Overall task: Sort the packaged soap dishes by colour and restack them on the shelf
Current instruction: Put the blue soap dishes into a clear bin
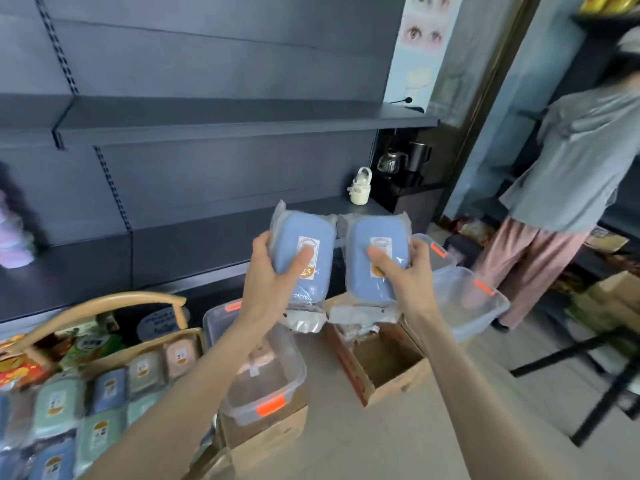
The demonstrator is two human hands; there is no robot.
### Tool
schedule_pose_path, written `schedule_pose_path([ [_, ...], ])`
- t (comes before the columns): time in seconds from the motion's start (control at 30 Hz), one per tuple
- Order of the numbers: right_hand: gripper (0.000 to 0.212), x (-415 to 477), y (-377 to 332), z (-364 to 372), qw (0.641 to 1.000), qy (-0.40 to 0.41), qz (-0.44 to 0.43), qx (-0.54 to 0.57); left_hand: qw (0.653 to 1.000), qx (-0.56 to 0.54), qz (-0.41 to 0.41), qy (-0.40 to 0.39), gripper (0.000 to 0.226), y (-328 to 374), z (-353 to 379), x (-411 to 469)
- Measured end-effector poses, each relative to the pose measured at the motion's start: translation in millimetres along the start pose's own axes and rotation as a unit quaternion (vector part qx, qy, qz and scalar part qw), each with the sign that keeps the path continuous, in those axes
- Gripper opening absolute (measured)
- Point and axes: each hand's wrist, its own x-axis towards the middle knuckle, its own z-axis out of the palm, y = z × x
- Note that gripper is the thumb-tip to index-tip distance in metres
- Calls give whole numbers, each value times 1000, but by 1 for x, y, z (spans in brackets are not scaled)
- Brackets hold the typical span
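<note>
Since colours match, we're clutching left blue dish (304, 251) in left hand (268, 271), right blue dish (375, 254) in right hand (407, 268), paired before the shelf (194, 251).

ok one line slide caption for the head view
Two blue soap dish packs held side by side in left hand and right hand before the dark shelf.

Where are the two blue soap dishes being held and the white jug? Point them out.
left blue soap dish (287, 233), head view, blue face beside label
right blue soap dish (358, 233), head view, blue face beside label
white jug (360, 192), head view, its body
</note>
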Motion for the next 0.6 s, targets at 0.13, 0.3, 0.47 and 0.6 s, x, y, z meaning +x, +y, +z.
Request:
schedule_pose_path([
  [0.13,47,55,-17,-40,999,15,-47,5,999,-14,44,-19,62,23,58,41],
  [0.3,39,138,-13,-85,997,15,-79,3,996,-47,54,-44,53,19,134,93],
  [0.47,33,217,-2,-137,996,25,-84,-7,995,-65,47,-61,31,23,221,148],
  [0.6,41,270,14,-191,994,52,-89,-23,995,-44,45,-74,29,15,300,179],
])
